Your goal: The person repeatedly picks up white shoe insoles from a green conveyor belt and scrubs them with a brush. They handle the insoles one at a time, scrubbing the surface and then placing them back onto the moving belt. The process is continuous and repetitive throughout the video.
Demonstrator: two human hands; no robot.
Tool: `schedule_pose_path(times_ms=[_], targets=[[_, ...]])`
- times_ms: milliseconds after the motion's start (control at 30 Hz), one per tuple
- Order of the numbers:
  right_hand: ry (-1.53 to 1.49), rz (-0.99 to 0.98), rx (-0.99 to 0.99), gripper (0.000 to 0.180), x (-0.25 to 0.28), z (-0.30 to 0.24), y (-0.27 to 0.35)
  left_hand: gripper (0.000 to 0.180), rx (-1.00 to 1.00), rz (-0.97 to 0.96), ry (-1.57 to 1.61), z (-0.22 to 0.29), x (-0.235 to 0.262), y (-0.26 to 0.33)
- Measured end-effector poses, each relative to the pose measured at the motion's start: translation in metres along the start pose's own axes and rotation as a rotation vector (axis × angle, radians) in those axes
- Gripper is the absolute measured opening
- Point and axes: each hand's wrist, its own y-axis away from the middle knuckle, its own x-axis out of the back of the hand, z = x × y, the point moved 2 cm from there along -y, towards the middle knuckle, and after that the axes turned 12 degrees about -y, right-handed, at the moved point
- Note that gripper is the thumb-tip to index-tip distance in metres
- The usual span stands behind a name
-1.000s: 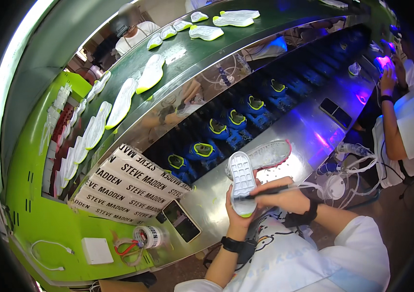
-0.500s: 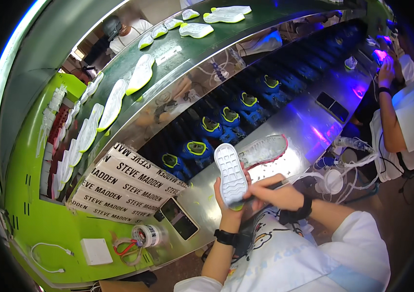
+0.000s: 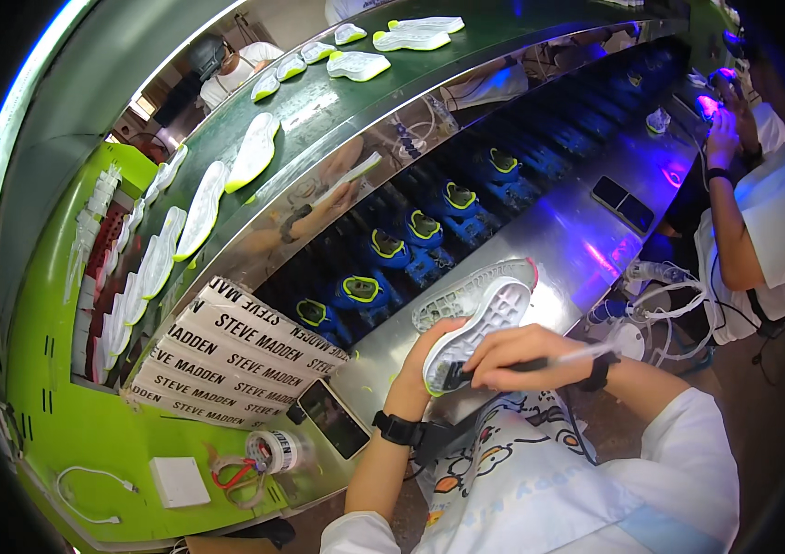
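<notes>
Left grip (image 3: pixel 431 355) wraps 1 white shoe sole (image 3: pixel 477 331), held above steel bench (image 3: pixel 577 242); right grip (image 3: pixel 523 355) pinches 1 thin brush (image 3: pixel 540 362) w/ tip on sole. 2nd sole (image 3: pixel 466 291) lies just behind, 1 phone (image 3: pixel 334 418) nearby.

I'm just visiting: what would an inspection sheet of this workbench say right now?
Surface: shiny metal bench, reflective, lit purple toward the right.
Job's things: white shoe sole held tread up; a second sole lies behind it.
Clutter: smartphone, tape roll, printed box, another phone.
Grippers: left hand grips the sole; right hand holds a brush to it.
Cables: white cable, white tubing.
Surroundings: blue shoe holders, soles on the green conveyor, a co-worker at right.
</notes>
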Motion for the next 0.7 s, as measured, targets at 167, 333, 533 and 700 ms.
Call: schedule_pose_path(times_ms=[167,333,533,700], targets=[[0.186,-0.062,0.073,0.012,0.012,0.013,0.015,0.040,0.117,0.132,-0.281,0.004,0.005,-0.004],[0.287,0.058,0.185,0.010,0.026,0.027,0.034,0.041,0.103,0.242,-0.587,0.020,-0.013,0.002],[0.045,0.409,0.211,0.018,0.029,-0.017,0.031,0.056,-0.269,0.046,-0.140,0.027,-0.037,0.002],[-0.455,0.588,0.537,0.028,0.031,-0.028,0.030,0.049,-0.552,-0.456,0.204,0.170,-0.090,-0.005]])
